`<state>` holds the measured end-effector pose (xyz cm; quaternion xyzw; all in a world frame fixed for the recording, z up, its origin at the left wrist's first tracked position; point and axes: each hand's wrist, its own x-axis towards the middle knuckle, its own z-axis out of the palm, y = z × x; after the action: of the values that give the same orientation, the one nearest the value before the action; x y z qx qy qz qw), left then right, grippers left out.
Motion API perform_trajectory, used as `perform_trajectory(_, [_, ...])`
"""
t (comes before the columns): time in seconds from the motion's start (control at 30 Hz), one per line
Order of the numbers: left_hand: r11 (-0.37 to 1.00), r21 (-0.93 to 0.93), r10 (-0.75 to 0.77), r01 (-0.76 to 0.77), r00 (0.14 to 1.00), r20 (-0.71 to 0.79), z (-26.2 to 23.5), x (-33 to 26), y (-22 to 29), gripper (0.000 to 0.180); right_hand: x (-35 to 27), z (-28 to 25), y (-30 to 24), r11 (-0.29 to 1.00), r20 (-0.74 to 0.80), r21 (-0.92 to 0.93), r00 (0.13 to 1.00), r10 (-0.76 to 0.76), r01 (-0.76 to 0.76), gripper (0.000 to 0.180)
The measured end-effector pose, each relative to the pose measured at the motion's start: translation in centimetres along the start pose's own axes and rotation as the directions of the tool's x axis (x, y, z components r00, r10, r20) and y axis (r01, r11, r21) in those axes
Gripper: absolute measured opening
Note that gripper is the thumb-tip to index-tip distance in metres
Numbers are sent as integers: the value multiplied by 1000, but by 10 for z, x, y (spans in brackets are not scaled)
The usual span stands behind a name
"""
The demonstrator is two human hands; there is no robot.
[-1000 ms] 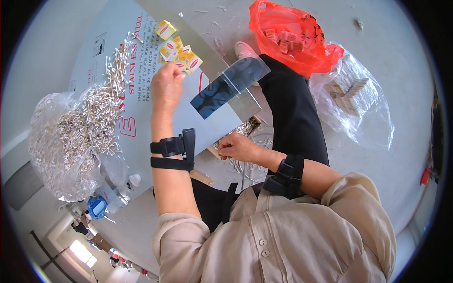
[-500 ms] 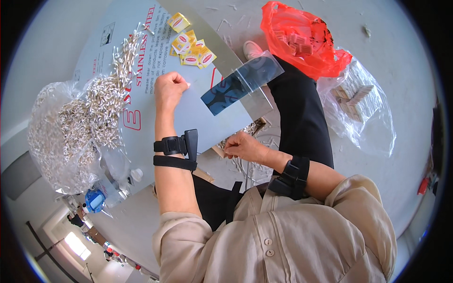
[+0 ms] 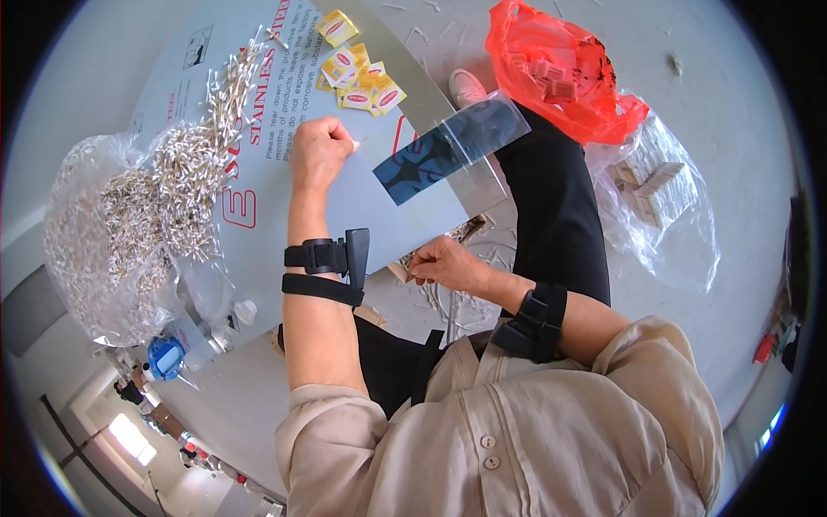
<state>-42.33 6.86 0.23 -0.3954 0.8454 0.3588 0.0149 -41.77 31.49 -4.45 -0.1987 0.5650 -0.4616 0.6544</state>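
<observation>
The left hand (image 3: 320, 153) is curled into a fist, pinching a small pale stick on the smooth grey sheet (image 3: 362, 202). At its nine o'clock lies a bristly heap of silvery sticks (image 3: 164, 189); glossy yellow sachets (image 3: 357, 73) sit at twelve. The right hand (image 3: 448, 263) — fingers pinched narrow — rests at the sheet's edge; what it grips, I cannot tell.

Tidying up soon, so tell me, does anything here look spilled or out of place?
Yes. Small silvery metal pieces have spilled out of the clear bag across the grey sheet, left of the left hand. Yellow packets lie scattered at the sheet's far edge. Scraps litter the floor too.
</observation>
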Motion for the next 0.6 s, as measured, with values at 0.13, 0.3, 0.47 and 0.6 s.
perform_trajectory(0.13, [999,34,0,0,1000,-7,0,0,0,13,1,3,1,1000,-2,7,1000,-5,5,15])
perform_trajectory(0.3, [993,122,12,-5,999,-53,6,-6,9,13,2,4,2,1000,2,25,1000,-19,19,14])
perform_trajectory(0.47, [1000,-27,-9,4,984,-180,13,-6,-9,11,1,6,-3,999,12,9,999,49,-49,15])
perform_trajectory(0.6, [1000,1,30,-30,976,-216,18,-19,-1,11,0,4,-2,999,16,2,999,47,-47,15])
